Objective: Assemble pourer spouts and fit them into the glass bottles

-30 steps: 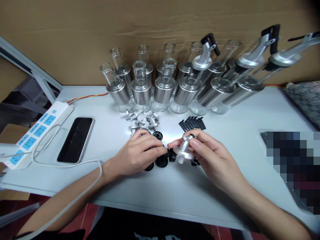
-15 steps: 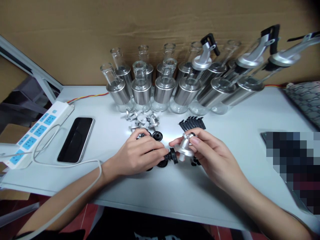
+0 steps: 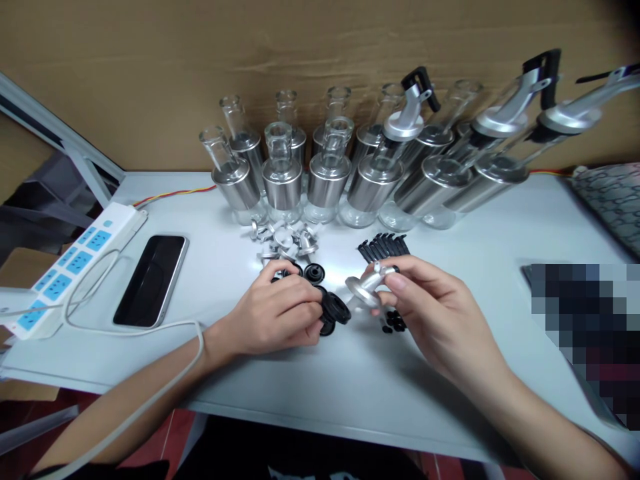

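Observation:
Between the fingers of my right hand [image 3: 430, 300] is a silver bottle pourer spout [image 3: 365, 288], tilted with its flange facing left. My left hand [image 3: 280, 307] grips a black ribbed stopper [image 3: 335, 308], its round end turned toward the spout. Spout and stopper are close, with a small gap between them. Several more black stoppers [image 3: 315, 273] lie under and behind my left hand, partly hidden. Silver spout parts [image 3: 305, 241] are heaped beyond it. Past my right hand sits a row of black levers [image 3: 384, 247]. Small black caps [image 3: 395, 321] rest below my right palm.
Glass bottles with steel sleeves [image 3: 330, 177] stand along the back, a few fitted with pourers [image 3: 406, 123]. At left lie a phone [image 3: 150, 280] and a power strip [image 3: 75, 267]. A white cable [image 3: 165, 325] crosses my left forearm. A blurred-out object [image 3: 590, 333] lies at right.
The spout has tipped over in my right hand, so its flange now faces the stopper. The stopper has turned in my left hand, its round end now facing more toward me.

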### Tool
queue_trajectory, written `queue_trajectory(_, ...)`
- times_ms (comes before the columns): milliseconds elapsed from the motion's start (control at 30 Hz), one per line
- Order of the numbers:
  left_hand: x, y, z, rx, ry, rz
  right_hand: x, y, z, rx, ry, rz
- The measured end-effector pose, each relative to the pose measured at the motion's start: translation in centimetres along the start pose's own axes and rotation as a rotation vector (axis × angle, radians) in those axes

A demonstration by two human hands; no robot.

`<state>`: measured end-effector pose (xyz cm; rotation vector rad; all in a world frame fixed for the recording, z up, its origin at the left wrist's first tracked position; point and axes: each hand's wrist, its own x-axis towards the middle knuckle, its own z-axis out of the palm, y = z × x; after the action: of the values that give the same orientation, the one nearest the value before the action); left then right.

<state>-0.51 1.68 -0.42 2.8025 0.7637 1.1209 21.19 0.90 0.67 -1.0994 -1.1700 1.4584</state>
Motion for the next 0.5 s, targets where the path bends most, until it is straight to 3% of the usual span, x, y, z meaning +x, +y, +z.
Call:
queue_trajectory(133,-0.1,0.0,0.0,-0.021,0.006,0.009,0.0,-0.2,0.3,0.055,-0.01,0.035)
queue_trajectory(500,-0.3,-0.2,0.2,0.001,0.003,-0.041,-0.1,-1.0,1.0,-0.106,-0.039,0.041)
